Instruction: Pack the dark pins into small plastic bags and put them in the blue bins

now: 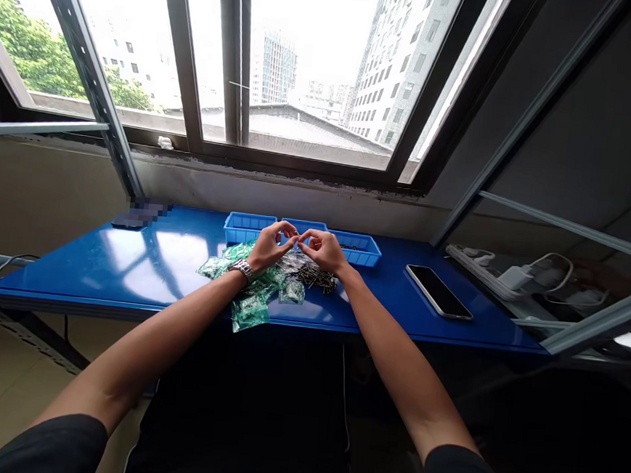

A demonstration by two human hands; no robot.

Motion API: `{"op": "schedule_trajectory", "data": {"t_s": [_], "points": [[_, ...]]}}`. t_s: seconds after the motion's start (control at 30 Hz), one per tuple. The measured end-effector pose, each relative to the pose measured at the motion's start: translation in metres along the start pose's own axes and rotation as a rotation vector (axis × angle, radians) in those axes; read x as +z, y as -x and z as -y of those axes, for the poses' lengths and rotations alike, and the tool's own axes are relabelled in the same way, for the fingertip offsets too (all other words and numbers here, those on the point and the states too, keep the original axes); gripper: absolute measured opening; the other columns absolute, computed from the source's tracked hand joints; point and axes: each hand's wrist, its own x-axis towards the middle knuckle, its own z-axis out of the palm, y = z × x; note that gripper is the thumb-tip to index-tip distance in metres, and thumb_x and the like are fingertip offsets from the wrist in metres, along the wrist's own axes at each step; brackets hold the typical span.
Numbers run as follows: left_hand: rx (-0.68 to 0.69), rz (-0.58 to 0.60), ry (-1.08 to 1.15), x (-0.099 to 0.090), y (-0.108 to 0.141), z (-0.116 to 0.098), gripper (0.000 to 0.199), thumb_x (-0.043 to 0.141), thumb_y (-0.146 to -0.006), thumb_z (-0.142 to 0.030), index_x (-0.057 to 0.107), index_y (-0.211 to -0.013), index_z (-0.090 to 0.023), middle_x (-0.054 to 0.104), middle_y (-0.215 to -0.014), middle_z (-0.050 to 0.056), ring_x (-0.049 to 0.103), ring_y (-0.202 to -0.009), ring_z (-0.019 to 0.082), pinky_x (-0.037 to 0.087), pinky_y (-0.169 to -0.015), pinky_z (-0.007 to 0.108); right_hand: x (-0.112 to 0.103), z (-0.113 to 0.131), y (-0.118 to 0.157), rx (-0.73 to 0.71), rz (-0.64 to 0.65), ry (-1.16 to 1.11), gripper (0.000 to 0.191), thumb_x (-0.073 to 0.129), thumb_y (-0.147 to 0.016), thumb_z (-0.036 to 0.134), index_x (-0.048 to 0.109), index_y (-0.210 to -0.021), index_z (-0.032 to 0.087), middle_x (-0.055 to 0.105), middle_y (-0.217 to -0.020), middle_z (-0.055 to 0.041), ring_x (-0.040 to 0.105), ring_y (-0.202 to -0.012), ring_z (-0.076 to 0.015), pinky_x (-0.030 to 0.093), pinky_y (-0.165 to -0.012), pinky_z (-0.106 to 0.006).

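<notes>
the left hand (272,248) and the right hand (321,251) are hanging just over a heap of small dark metal pins (312,276), and both hands are curled nearly shut. their fingertips (296,236) are pinching close together, almost touching, but i cannot tell if they are holding something tiny. below the left hand, clear green-tinted plastic bags (250,297) are lying in a messy pile, touching the pins. any printing on them is too small to read. just past the hands, three blue plastic trays (245,227) are sitting in a row. a steel watch (241,268) is sitting on the left wrist. a black phone (438,291) is lying on the blue table (72,279), off to the right of the right hand. farther right, a white power strip (477,265) is lying among cords. beyond the trays, a window (225,62) is showing tall buildings.
</notes>
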Motion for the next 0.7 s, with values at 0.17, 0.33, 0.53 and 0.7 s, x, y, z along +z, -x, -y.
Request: {"op": "schedule_trajectory", "data": {"t_s": [0.17, 0.33, 0.53, 0.7], "points": [[-0.017, -0.008, 0.001, 0.000, 0.000, 0.000, 0.020, 0.066, -0.094, -0.039, 0.069, -0.093, -0.019, 0.073, -0.091, 0.006, 0.064, -0.081, 0.018, 0.049, -0.070, 0.031, -0.003, 0.005, 0.001, -0.015, -0.112, 0.029, 0.027, 0.067, -0.087, 0.045, 0.066, -0.086, 0.018, 0.044, -0.053, 0.0056, 0.035, -0.049, -0.0105, 0.028, -0.050, -0.026], [0.024, 0.099, -0.033, 0.001, 0.001, 0.000, 0.021, 0.068, -0.092, -0.040, 0.070, -0.091, -0.019, 0.073, -0.089, 0.005, 0.062, -0.079, 0.018, 0.047, -0.068, 0.031, -0.003, 0.010, 0.002, -0.042, -0.132, 0.032, 0.024, 0.066, -0.088, 0.043, 0.067, -0.089, 0.019, 0.043, -0.053, 0.0060, 0.035, -0.049, -0.0106, 0.028, -0.050, -0.026], [0.005, 0.045, -0.019, 0.001, 0.001, 0.000, 0.020, 0.066, -0.094, -0.038, 0.070, -0.092, -0.019, 0.074, -0.091, 0.005, 0.064, -0.080, 0.018, 0.048, -0.070, 0.031, -0.006, 0.010, 0.002, -0.032, -0.136, 0.032, 0.025, 0.066, -0.089, 0.044, 0.066, -0.089, 0.019, 0.043, -0.053, 0.0059, 0.035, -0.049, -0.0109, 0.029, -0.050, -0.026], [-0.006, 0.023, 0.032, 0.001, 0.000, -0.001, 0.020, 0.066, -0.094, -0.039, 0.069, -0.094, -0.019, 0.073, -0.092, 0.006, 0.064, -0.082, 0.018, 0.048, -0.070, 0.031, -0.004, 0.004, 0.001, 0.014, 0.036, 0.047, 0.027, 0.069, -0.086, 0.046, 0.068, -0.088, 0.019, 0.045, -0.053, 0.0056, 0.035, -0.048, -0.0106, 0.027, -0.049, -0.026]]}}
